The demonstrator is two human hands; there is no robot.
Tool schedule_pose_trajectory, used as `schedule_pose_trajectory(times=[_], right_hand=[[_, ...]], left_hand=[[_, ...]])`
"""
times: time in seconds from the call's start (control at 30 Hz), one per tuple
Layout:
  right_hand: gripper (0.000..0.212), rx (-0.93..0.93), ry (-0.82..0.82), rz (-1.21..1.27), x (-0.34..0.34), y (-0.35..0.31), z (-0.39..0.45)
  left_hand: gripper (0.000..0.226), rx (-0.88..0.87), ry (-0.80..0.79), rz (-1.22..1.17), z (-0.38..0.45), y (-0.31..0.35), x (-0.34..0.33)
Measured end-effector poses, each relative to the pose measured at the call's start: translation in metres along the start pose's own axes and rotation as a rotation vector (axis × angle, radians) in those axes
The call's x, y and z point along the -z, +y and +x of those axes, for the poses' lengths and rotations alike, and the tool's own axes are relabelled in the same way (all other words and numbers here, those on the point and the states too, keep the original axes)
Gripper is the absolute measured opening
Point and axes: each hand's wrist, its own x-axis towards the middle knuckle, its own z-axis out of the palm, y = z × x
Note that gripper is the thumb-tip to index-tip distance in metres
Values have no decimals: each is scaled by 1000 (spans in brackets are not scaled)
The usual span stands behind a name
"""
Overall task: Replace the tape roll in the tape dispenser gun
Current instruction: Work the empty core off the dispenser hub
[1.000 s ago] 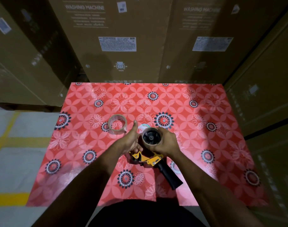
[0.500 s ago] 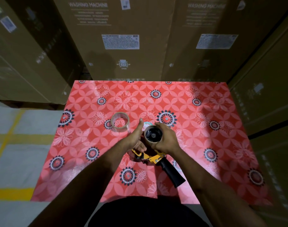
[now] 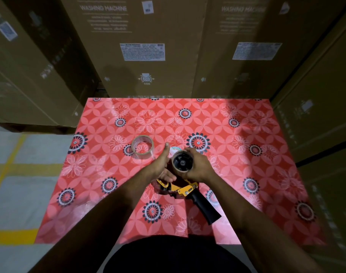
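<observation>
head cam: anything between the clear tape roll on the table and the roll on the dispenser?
Only the left hand, thumb up, sits between the clear tape roll and the mounted roll, which the right hand grips. Head view.

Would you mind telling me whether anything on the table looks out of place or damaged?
Nothing stands out. The clear tape roll lies flat on the table, left of the hands, while the right hand grips the roll on the dispenser gun, lying beneath both hands.

Red floral tablecloth [image 3: 247, 174]; yellow-black dispenser [image 3: 185, 190].
</observation>
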Motion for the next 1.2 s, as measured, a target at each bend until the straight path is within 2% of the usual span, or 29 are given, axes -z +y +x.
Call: schedule_pose_trajectory(times=[0.07, 0.23, 0.33, 0.43, 0.5, 0.57, 0.67, 0.77, 0.87, 0.93, 1.07, 1.2], right_hand=[[110, -39, -11, -23, 0, -6, 3], [84, -55, 30, 14, 4, -6, 7], [84, -24, 5, 70, 5, -3, 4], [94, -12, -22, 67, 1, -6, 3], [99, -41, 17, 39, -3, -7, 3], [91, -45, 69, 50, -3, -8, 4], [83, -36, 43, 141, 4, -9, 1], [89, -5, 0, 194, 8, -5, -1], [102, -24, -35, 105, 3, -6, -1], [108, -88, -2, 37, -1, -7, 0], [86, -66, 49, -35, 1, -6, 4], [84, -58, 24, 24, 6, -2, 4]], left_hand=[[106, 15, 20, -18, -2, 1, 0], [95, 12, 20, -16, -8, 7, -3], [94, 13, 5, -33, -8, 4, -1], [93, 29, 26, -31, -8, 4, -3], [94, 22, 47, -18, -7, 3, -4], [97, 28, 75, 11, -6, -1, -3], [105, 73, 69, 74, -4, -4, -3], [98, 64, 66, 61, -5, 0, -5], [98, 60, 70, 30, -4, 0, -4], [102, 77, 67, 47, -2, -2, -4], [112, 98, 88, 96, 0, -4, -3], [101, 85, 82, 110, -1, -4, -6]])
